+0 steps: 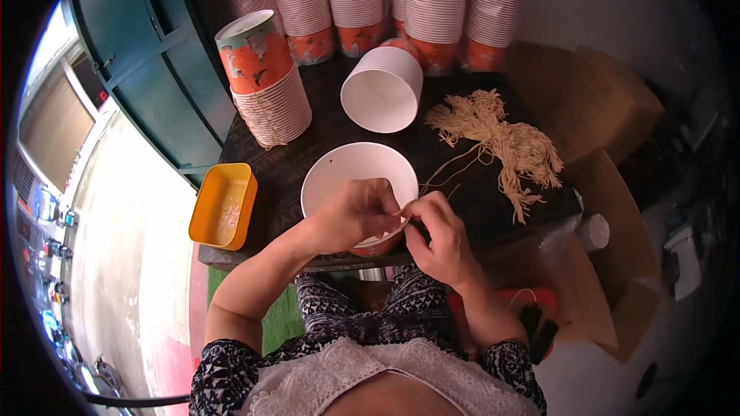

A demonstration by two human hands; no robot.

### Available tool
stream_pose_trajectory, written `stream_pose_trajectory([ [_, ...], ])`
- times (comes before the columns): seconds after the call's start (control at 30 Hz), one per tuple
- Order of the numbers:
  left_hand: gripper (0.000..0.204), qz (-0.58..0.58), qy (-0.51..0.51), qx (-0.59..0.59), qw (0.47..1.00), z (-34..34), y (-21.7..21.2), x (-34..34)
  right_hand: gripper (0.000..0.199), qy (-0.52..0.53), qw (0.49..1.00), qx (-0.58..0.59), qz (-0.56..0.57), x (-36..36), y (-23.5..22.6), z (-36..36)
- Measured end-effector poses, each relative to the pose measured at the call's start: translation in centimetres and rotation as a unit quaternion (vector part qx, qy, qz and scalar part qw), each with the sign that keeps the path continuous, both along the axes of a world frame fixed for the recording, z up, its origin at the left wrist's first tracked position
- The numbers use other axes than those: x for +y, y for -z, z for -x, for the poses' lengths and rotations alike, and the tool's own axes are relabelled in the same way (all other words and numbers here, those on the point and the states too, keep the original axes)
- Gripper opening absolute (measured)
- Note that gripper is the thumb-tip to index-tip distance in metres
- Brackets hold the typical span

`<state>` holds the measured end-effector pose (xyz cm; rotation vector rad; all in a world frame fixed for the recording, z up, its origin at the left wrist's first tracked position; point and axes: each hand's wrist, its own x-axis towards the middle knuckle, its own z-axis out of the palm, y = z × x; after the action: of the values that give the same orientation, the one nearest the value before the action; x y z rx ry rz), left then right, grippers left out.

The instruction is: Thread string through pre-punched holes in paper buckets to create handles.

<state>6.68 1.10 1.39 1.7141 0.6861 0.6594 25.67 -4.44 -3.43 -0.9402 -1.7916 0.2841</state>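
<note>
Many cups (351, 163), dark table (278, 189), teal door (142, 50).

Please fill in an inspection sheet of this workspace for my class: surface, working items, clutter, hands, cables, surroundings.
Surface: dark table, well occupied.
Working items: round tub, white inside, mouth up; string bundle to its right, loose strands trailing toward the tub.
Clutter: tall tub stacks at the back; tied stack at back left; tipped stack lying mouth toward the person; yellow tray at left with small pale bits, too small to identify.
Hands: left hand and right hand meet at the fingertips by the tub's near rim; what they pinch is unclear.
Cables: none certain; dark curved strip at lower left is unclear.
Surroundings: green door at left, cardboard at right.
</note>
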Motion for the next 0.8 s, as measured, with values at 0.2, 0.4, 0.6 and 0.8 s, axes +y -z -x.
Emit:
stream_pose_trajectory([
  [0.2,0.012,-0.056,-0.009,0.039,0.998,-0.9,0.4,-1.4,0.021,-0.021,1.000,-0.012,0.012,-1.0,0.1,-1.7],
  [0.4,0.013,-0.232,-0.103,0.148,0.956,-2.7,-0.2,-3.5,0.021,-0.048,0.999,0.005,0.000,-0.6,0.8,-2.4],
  [0.6,0.014,-0.381,-0.160,0.137,0.900,-3.1,0.8,-4.1,0.019,-0.047,0.999,0.011,-0.013,-0.6,1.0,-2.3],
  [0.8,0.011,-0.453,-0.196,0.183,0.850,-2.8,1.7,-4.8,0.015,-0.042,0.999,0.021,0.002,-0.8,0.9,-2.2],
])
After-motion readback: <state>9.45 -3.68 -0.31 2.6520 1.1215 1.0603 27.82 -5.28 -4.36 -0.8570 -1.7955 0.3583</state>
